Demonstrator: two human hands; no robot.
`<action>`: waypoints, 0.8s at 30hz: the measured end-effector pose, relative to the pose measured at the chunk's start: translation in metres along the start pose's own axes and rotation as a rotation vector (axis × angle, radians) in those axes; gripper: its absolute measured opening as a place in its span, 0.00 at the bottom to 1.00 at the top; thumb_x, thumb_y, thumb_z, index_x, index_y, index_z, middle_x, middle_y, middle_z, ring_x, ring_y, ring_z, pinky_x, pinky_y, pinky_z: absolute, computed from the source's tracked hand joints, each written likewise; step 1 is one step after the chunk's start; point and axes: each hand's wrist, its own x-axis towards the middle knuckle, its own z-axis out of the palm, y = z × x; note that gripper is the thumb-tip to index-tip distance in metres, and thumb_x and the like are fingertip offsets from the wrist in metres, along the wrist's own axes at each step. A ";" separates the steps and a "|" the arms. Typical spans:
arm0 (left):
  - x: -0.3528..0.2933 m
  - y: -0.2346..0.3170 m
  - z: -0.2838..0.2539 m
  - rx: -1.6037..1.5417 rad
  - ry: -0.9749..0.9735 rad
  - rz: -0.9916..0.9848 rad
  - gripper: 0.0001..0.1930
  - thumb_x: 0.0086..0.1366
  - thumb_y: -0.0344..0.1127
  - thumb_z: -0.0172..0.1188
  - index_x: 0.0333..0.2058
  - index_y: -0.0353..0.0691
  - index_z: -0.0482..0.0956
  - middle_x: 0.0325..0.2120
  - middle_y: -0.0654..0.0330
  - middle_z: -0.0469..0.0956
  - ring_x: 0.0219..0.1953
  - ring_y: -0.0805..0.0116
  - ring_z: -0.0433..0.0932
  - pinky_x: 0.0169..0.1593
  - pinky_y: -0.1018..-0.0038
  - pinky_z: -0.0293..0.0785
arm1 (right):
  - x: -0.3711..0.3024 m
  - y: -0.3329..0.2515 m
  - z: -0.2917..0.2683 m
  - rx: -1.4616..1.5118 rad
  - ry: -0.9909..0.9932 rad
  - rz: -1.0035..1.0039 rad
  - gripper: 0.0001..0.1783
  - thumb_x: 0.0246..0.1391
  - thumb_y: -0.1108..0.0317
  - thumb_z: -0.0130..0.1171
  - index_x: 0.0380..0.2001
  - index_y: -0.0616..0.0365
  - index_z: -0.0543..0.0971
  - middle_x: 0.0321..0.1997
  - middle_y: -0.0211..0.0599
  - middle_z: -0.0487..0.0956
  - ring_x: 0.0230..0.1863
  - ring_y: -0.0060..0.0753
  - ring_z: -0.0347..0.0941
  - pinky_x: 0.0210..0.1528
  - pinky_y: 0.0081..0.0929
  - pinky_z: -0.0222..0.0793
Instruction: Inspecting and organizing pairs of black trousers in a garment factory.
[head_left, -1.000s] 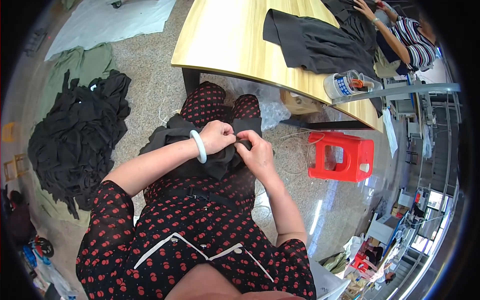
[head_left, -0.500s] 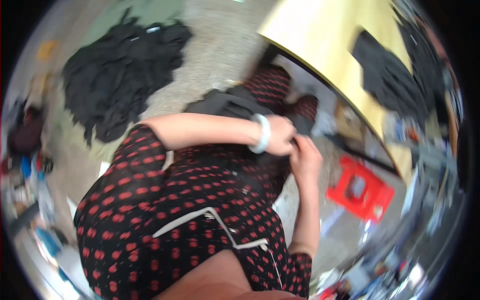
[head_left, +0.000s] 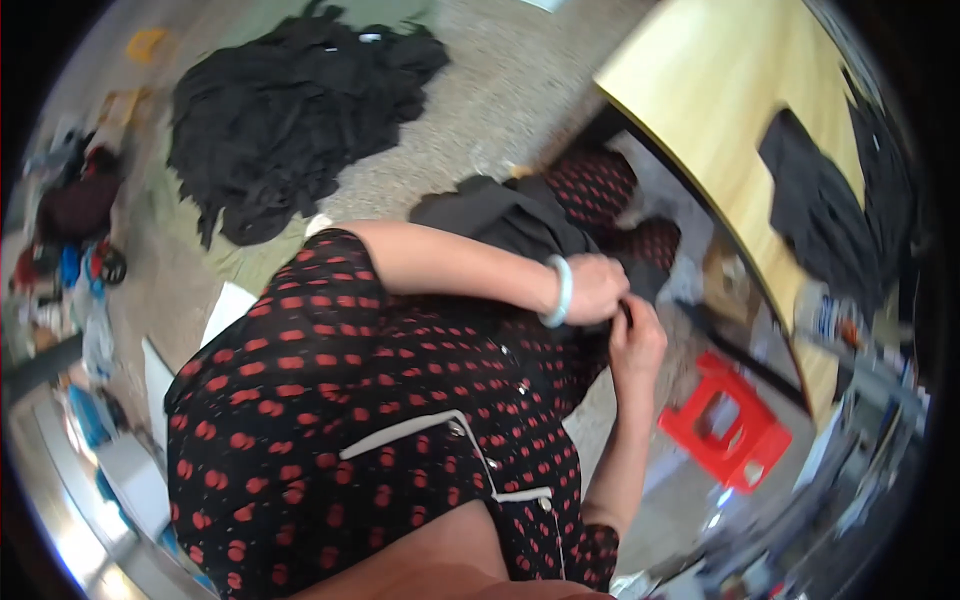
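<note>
A black piece of cloth (head_left: pixel 510 215) lies across my lap, over my red-dotted black dress. My left hand (head_left: pixel 595 288), with a pale bangle on the wrist, pinches the cloth's near edge with closed fingers. My right hand (head_left: pixel 637 338) meets it from below, fingers closed on the same edge. The two hands touch each other. What lies between the fingertips is too small to make out.
A big heap of black cloth (head_left: pixel 290 110) lies on the floor to my left. A yellow wooden table (head_left: pixel 720 90) with dark garments (head_left: pixel 825 220) on it stands ahead to the right. A red plastic stool (head_left: pixel 735 425) sits by my right knee. Clutter lines the left wall.
The view has swung left and tilted, so the table slid to the right. Both hands stay together on the black cloth in my lap.
</note>
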 end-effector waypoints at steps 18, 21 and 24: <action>0.005 -0.021 -0.034 -0.309 -0.256 0.224 0.04 0.53 0.26 0.47 0.26 0.31 0.67 0.22 0.51 0.66 0.28 0.53 0.68 0.32 0.67 0.65 | 0.000 0.005 -0.001 0.390 -0.009 0.282 0.08 0.44 0.74 0.55 0.31 0.61 0.71 0.25 0.38 0.75 0.28 0.33 0.73 0.32 0.26 0.66; 0.006 -0.022 -0.033 -0.398 -0.320 0.162 0.05 0.57 0.28 0.47 0.27 0.32 0.68 0.22 0.52 0.66 0.26 0.58 0.68 0.32 0.69 0.64 | 0.000 0.010 -0.001 0.443 -0.016 0.196 0.12 0.44 0.74 0.56 0.35 0.61 0.72 0.26 0.38 0.76 0.28 0.27 0.72 0.33 0.24 0.66; 0.006 -0.024 -0.032 -0.441 -0.380 0.048 0.06 0.59 0.30 0.48 0.28 0.32 0.69 0.21 0.56 0.68 0.25 0.67 0.68 0.31 0.73 0.64 | 0.000 0.019 -0.002 0.407 -0.095 0.162 0.13 0.45 0.73 0.56 0.37 0.61 0.73 0.26 0.37 0.76 0.28 0.23 0.71 0.33 0.22 0.66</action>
